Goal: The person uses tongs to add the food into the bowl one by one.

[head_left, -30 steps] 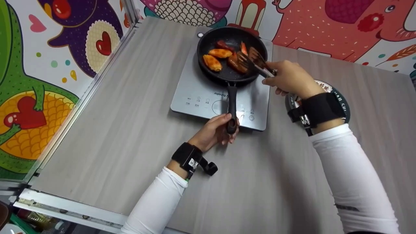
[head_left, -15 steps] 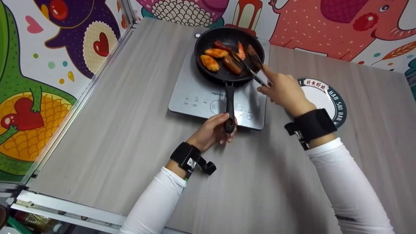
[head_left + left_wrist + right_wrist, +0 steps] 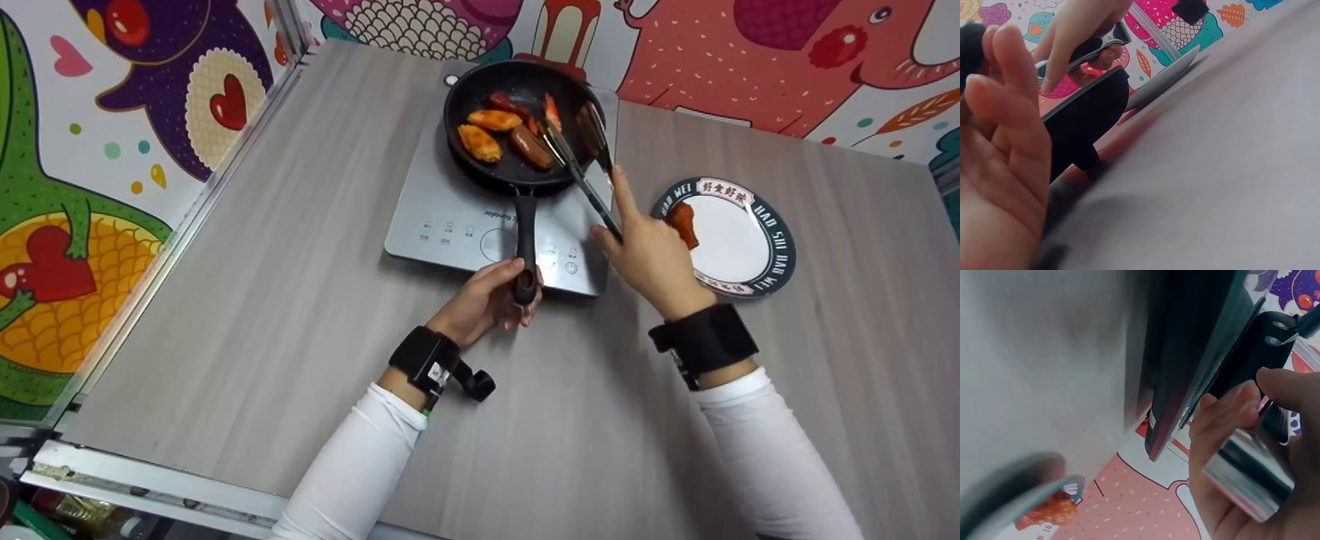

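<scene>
In the head view my left hand (image 3: 489, 301) grips the handle (image 3: 526, 240) of a black frying pan (image 3: 517, 174), thumb on top and fingers beneath. My right hand (image 3: 651, 255) holds metal tongs (image 3: 586, 189), whose arms stand apart over the pan's right side with nothing visible between them. Inside the pan lie two orange-yellow chicken wing pieces (image 3: 480, 144), a brown sausage (image 3: 531, 146), a dark red piece (image 3: 506, 102) and an orange shrimp-like piece (image 3: 552, 112). In the right wrist view, curled fingers hold the folded end of the tongs (image 3: 1249, 475).
The pan stands on a silver induction cooker (image 3: 431, 217). To its right lies a dark-rimmed white plate (image 3: 739, 240) with a reddish-brown chicken piece (image 3: 682, 225) at its left edge. A metal rail (image 3: 169, 255) borders the wooden table on the left; patterned walls stand behind and left.
My right hand has drawn back toward me with the tongs, whose tips have come off the sausage and spread. The chicken piece on the plate has come fully into view. My left hand keeps its grip.
</scene>
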### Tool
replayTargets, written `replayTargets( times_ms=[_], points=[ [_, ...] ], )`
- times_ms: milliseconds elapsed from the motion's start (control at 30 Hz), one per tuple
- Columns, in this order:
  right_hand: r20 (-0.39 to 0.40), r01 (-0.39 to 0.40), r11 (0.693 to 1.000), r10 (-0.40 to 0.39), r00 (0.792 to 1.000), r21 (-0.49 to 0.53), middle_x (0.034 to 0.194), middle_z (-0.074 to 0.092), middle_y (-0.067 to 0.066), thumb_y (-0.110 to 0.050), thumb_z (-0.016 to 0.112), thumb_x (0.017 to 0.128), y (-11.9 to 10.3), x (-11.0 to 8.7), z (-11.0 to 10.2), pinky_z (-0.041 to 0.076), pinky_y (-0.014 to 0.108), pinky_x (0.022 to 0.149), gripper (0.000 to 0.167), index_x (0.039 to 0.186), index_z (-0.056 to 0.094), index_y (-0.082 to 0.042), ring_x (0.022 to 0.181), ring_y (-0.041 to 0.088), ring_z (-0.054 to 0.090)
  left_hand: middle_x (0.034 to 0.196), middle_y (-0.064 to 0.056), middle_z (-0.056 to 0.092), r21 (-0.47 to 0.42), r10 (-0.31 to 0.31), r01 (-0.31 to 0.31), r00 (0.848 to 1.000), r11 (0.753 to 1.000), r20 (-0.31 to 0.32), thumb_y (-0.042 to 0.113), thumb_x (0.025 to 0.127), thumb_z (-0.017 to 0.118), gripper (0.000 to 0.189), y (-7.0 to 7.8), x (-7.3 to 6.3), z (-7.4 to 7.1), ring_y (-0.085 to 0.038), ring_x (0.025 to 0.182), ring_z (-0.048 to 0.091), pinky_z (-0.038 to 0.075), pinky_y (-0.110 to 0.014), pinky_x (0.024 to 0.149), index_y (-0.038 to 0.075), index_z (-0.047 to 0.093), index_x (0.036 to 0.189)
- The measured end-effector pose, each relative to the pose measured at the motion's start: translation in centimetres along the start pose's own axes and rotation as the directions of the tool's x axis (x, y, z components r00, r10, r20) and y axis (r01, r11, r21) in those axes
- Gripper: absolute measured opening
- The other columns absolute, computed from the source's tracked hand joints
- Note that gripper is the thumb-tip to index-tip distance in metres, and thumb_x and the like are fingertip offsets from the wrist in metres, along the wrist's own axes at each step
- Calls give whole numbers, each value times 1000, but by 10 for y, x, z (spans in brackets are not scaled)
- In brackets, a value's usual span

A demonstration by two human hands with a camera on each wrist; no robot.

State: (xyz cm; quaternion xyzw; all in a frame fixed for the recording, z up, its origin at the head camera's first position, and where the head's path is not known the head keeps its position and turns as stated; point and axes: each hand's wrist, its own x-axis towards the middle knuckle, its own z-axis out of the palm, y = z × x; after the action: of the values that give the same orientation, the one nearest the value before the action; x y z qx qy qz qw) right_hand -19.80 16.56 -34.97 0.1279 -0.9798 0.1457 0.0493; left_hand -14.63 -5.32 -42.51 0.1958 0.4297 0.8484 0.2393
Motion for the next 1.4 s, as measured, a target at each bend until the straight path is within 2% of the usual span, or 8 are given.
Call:
replayTargets(
  times_ms=[167, 333, 500, 700, 867, 1000, 1200, 1400],
  points=[
    [3, -66, 994, 65, 998, 92, 61, 54, 14, -47, 47, 88, 3, -17, 7, 40, 39, 46, 74, 140, -6, -39, 50, 27, 52, 68, -7, 56, -7, 0, 0, 1000, 1000, 17, 40, 91, 44, 36, 0, 1, 0, -18, 54, 53, 27, -27, 39, 5, 53, 94],
    [-7, -119, 969, 124, 992, 217, 86, 58, 33, -52, 42, 88, 2, -31, 10, 44, 51, 62, 69, 141, 0, -38, 69, 40, 58, 69, -7, 56, 1, -2, 2, 1000, 1000, 16, 41, 90, 44, 37, 0, 3, 0, -18, 54, 52, 27, -28, 39, 5, 53, 94],
    [-24, -122, 961, 131, 991, 247, 99, 55, 34, -52, 44, 87, -1, -36, 8, 42, 55, 70, 67, 141, 5, -39, 77, 43, 57, 69, -6, 56, 17, -15, 15, 1000, 1000, -5, 44, 89, 45, 39, 0, 2, -1, -18, 54, 53, 28, -28, 39, 6, 53, 95],
    [-31, -100, 968, 110, 993, 230, 98, 57, 32, -49, 49, 87, 3, -42, 3, 42, 52, 70, 66, 140, 11, -39, 72, 39, 57, 70, -6, 56, 2, -33, 33, 999, 999, -1, 42, 90, 45, 37, -2, 0, -1, -17, 55, 53, 29, -27, 40, 6, 53, 94],
    [-55, -75, 981, 86, 995, 177, 80, 58, 27, -46, 53, 85, 8, -47, -4, 40, 48, 60, 64, 140, 20, -37, 62, 35, 54, 69, -6, 56, -1, -25, 25, 1000, 1000, 6, 41, 91, 43, 37, -3, 0, -2, -18, 55, 53, 28, -27, 39, 5, 53, 94],
    [-14, -84, 986, 87, 996, 147, 74, 57, 21, -46, 54, 85, 13, -48, -15, 38, 43, 56, 61, 138, 26, -37, 60, 32, 50, 68, -7, 56, -12, -22, 22, 1000, 1000, 0, 41, 90, 45, 38, -2, 0, -2, -18, 54, 52, 27, -27, 39, 4, 53, 95],
    [-2, -74, 988, 75, 997, 132, 58, 43, 8, -45, 59, 81, 27, -50, -29, 33, 37, 51, 60, 135, 34, -39, 56, 27, 44, 69, -7, 56, -5, -33, 33, 999, 999, -13, 42, 89, 47, 38, 1, -1, 0, -18, 55, 52, 27, -27, 40, 5, 52, 96],
    [-22, -151, 967, 159, 987, 203, 80, 59, 17, -50, 58, 80, 46, -52, -37, 38, 39, 54, 66, 138, 32, -31, 61, 27, 53, 69, -7, 56, 10, -44, 45, 999, 999, -23, 44, 88, 47, 39, 0, -1, 0, -19, 55, 52, 29, -27, 41, 5, 52, 96]
  ],
)
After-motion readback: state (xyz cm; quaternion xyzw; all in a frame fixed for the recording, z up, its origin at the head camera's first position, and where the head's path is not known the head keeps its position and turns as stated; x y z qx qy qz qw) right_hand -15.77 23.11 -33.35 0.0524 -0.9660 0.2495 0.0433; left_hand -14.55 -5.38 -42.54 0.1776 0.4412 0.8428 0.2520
